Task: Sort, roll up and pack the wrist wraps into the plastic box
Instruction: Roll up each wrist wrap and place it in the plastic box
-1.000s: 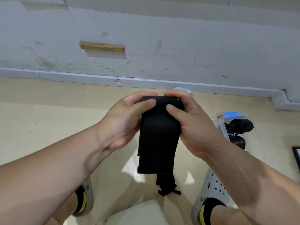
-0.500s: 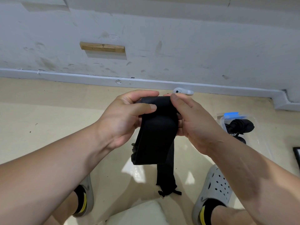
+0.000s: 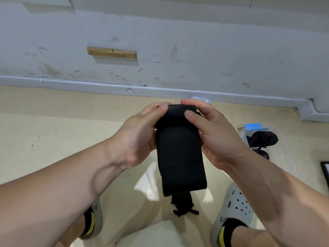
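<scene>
Wrap (image 3: 181,157) hangs flat again, pinched by left hand (image 3: 137,138) and right hand (image 3: 213,138).

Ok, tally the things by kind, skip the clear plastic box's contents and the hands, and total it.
Black fabric wrist wrap, gripped by left hand and right hand: 1
Grey perforated rubber clogs: 2
Clear plastic box with blue latch: 1
Wooden block on the wall: 1
Total: 5

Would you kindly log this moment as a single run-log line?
step: roll-up | left hand: grips wrist wrap top | right hand: grips same top | tail: hangs unrolled | plastic box: on floor, holds black wraps
</scene>
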